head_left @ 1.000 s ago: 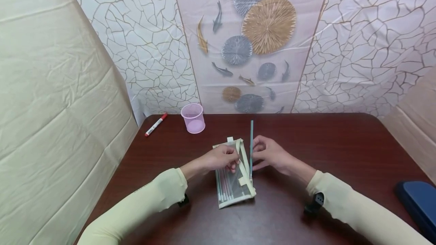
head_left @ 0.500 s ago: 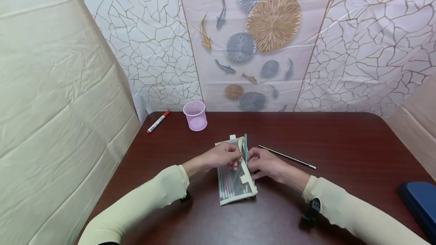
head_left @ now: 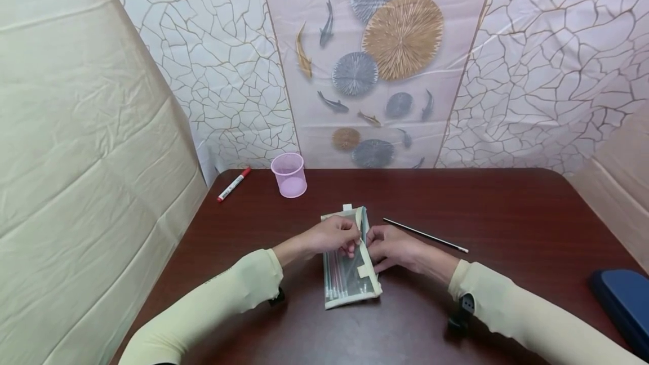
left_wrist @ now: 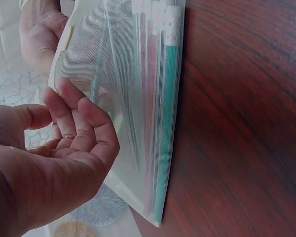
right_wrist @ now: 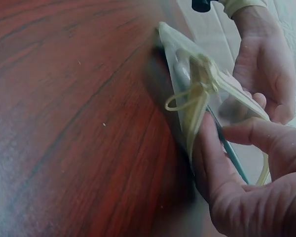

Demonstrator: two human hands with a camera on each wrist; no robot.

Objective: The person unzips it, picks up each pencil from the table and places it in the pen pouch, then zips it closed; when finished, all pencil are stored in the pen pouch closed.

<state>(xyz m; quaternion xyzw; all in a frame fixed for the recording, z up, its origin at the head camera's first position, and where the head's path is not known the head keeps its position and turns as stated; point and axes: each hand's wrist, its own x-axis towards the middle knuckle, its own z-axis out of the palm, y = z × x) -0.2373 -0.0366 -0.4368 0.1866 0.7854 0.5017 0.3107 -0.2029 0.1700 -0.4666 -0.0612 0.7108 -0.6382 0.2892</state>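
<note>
A clear mesh pencil case (head_left: 350, 280) with cream trim lies on the table, its zip side gaping toward the right. Several pencils, among them a teal one (left_wrist: 166, 123) and pinkish ones, show through the mesh. My left hand (head_left: 332, 235) pinches the upper rim of the opening. At the mouth, my right hand (head_left: 398, 248) holds another teal pencil (right_wrist: 234, 159) between thumb and fingers, the pencil largely inside the case. Some right fingertips are hidden by the rim in the head view. Beyond that hand lies a dark pencil (head_left: 426, 235) with a white end.
A pink mesh cup (head_left: 290, 176) stands near the table's back edge. To its left lies a red-capped marker (head_left: 234, 185). A dark blue case (head_left: 621, 306) sits at the right edge. A patterned cloth (head_left: 385, 72) hangs behind the table.
The teal pencil has gone from beside the case down into its opening as my right hand moved left and lower. The dark pencil has come into view. My left hand keeps its place.
</note>
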